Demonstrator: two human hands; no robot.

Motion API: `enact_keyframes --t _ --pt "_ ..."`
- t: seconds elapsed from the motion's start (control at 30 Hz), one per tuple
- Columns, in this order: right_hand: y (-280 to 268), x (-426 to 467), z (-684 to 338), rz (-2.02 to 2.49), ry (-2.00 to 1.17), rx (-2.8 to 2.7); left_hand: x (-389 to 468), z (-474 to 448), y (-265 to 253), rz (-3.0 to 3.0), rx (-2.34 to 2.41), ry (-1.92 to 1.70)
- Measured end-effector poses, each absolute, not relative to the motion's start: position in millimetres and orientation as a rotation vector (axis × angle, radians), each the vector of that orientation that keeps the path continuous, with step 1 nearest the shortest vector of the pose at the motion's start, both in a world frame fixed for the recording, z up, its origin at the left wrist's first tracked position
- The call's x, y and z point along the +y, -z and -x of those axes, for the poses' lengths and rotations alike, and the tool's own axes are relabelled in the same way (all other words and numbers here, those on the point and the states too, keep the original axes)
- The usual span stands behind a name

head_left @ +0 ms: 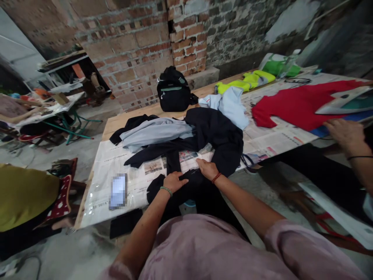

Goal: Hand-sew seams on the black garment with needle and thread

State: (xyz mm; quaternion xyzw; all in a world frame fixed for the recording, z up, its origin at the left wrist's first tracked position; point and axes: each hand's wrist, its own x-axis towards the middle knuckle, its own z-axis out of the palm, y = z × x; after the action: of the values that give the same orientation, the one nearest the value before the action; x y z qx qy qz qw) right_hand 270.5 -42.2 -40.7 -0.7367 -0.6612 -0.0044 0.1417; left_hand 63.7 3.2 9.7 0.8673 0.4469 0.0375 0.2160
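Note:
A piece of black cloth [190, 182] hangs over the near edge of the table, in front of my body. At its left part, my left hand [175, 182] is closed on the fabric, with the thumb pointing right. My right hand [207, 170] grips the cloth a little farther right and higher. Beyond my hands lies a heap of clothes, with a dark garment [218, 132] on the right and a light grey garment [155, 132] across the left. Both fingertips are partly hidden by the cloth.
Newspaper [100, 182] covers the table, with a phone [118, 191] at left. A black bag [174, 91], a light blue garment [231, 105] and a yellow vest [247, 81] lie farther back. At right, another person's hand [346, 134] is near an iron [349, 102] on red cloth [300, 103].

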Motion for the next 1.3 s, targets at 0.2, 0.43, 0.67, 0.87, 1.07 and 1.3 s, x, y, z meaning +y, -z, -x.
enact_keyframes --t 0.2,0.43,0.67,0.87,1.07,1.3 --pt "41 -43 -270 2.157 -0.051 -1.895 -7 -77 -2 -2.385 1.220 -0.307" --pt "21 -43 -274 1.796 -0.116 -1.442 -16 -67 25 -2.147 1.080 -0.669" --pt "-15 -80 -246 1.454 -0.205 -1.518 -18 -65 30 -2.059 0.955 -0.848" --pt "30 -102 -232 1.496 -0.410 -1.801 -18 -64 30 -2.049 0.880 -0.971" --pt "42 -99 -234 1.568 -0.337 -1.881 -17 -64 28 -2.067 0.895 -0.902" --pt "40 -94 -228 1.766 -0.323 -1.965 -12 -69 30 -2.064 0.975 -0.833"
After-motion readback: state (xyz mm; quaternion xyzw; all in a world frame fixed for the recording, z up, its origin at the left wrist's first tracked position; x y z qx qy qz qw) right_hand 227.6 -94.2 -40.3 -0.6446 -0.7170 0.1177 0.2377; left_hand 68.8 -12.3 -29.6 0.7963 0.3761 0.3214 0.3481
